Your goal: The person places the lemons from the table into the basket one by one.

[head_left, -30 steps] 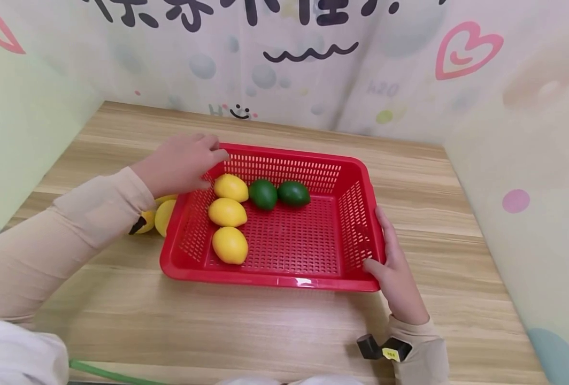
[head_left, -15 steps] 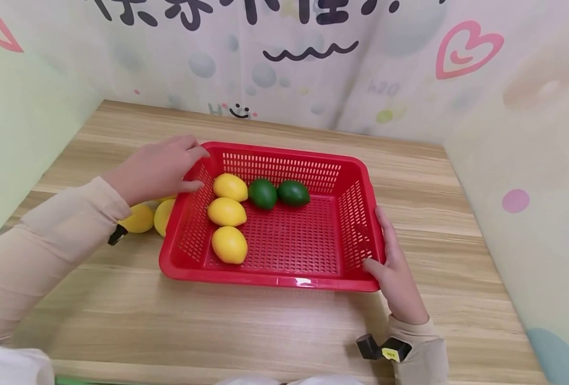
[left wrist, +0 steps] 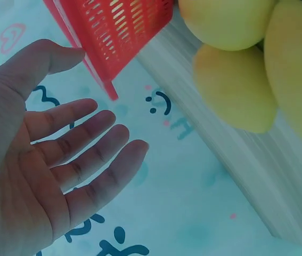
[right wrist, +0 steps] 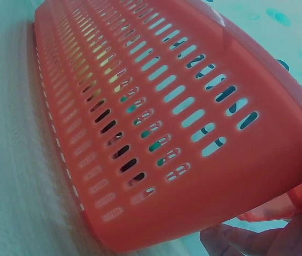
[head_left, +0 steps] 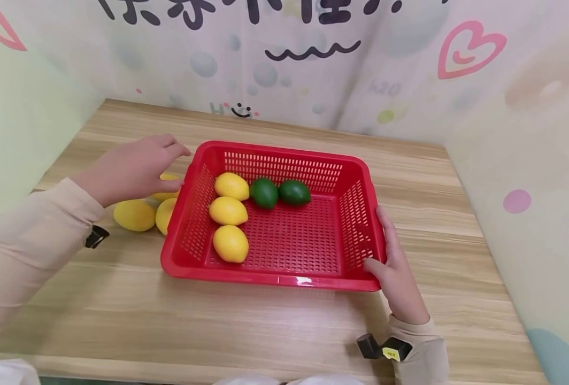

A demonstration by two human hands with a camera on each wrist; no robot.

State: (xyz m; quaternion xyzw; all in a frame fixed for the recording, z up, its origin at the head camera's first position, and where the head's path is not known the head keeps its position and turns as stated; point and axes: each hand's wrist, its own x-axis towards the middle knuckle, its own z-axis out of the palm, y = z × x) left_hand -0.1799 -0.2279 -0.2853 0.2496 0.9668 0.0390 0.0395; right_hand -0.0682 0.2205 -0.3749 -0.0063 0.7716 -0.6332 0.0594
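A red plastic basket [head_left: 291,235] with slotted walls sits on the table. Three yellow lemons [head_left: 230,244] line its left side, and two dark green, lime-like fruits [head_left: 263,193] lie along the back wall. My left hand [head_left: 132,167] is just off the basket's left rim, over several yellow fruits [head_left: 134,215] on the table. In the left wrist view, the left hand's fingers [left wrist: 100,170] are spread and relaxed, with the thumb right at the rim. My right hand [head_left: 396,270] grips the basket's right rim, thumb inside; the right wrist view shows its fingers [right wrist: 252,239] beneath the edge.
The wood-grain table [head_left: 275,326] stretches around the basket. A printed wall covering [head_left: 308,85] with writing and hearts rises behind the table, and walls stand at both sides.
My left hand has moved left from the basket's back left corner to outside its rim, uncovering more of the yellow fruits there. The right hand and the basket stay nearly where they were.
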